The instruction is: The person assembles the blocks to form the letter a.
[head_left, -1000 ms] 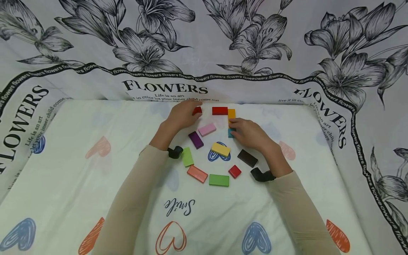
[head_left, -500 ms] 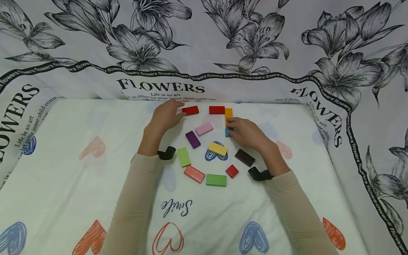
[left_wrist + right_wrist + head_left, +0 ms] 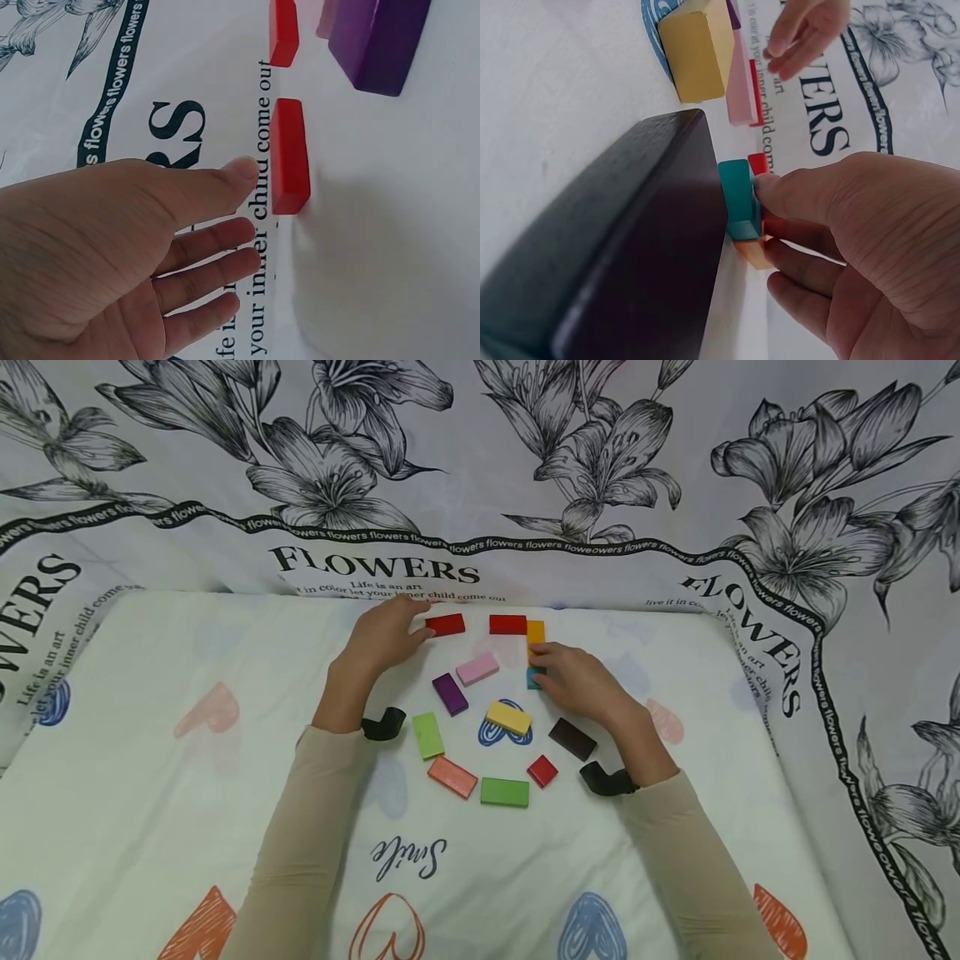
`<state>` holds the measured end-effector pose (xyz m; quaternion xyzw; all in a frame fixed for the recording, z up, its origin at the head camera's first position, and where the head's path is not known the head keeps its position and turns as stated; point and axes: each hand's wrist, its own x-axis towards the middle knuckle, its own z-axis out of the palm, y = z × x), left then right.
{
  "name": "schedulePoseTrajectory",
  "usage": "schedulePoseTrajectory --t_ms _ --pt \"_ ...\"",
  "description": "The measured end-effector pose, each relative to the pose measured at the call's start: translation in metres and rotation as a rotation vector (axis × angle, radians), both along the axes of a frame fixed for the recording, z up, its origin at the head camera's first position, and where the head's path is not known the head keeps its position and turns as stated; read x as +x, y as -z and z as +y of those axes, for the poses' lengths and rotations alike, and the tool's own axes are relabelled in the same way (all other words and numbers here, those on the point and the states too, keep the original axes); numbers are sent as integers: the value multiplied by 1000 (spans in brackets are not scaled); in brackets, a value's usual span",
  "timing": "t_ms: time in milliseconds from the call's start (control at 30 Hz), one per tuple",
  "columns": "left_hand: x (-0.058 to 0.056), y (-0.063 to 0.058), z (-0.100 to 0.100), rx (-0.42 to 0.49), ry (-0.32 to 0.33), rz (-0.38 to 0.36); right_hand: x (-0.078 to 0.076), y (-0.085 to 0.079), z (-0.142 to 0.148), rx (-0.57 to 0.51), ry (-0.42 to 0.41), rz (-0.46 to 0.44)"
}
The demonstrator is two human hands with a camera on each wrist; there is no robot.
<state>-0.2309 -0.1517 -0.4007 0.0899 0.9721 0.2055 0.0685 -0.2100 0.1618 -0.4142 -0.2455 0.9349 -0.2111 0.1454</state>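
Note:
In the head view my left hand lies at the left end of a red block near the far edge. The left wrist view shows its thumb tip close to that red block, fingers loosely bent and holding nothing. My right hand is at a blue block and an orange block, which form a column below a second red block. In the right wrist view my thumb presses the blue block, with fingers curled behind it; the orange block is partly hidden.
Between and below the hands lie pink, purple, light green, salmon, green, yellow and dark brown blocks, and a small red block. A white printed cloth lies beneath.
My left hand has drawn back to the left from the red block, uncovering it. The right hand stays at the blue and orange blocks. The head view has shifted slightly.

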Motion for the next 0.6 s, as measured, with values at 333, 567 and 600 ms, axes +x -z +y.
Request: schedulePoseTrajectory --t_ms 333,567,600 --pt "-1 1 4 33 -7 -25 2 1 4 -6 11 1" --pt "1 2 -1 40 -3 -40 3 1 6 -30 -5 14" --pt "0 0 -2 39 -2 -37 2 -1 5 -25 -6 20"
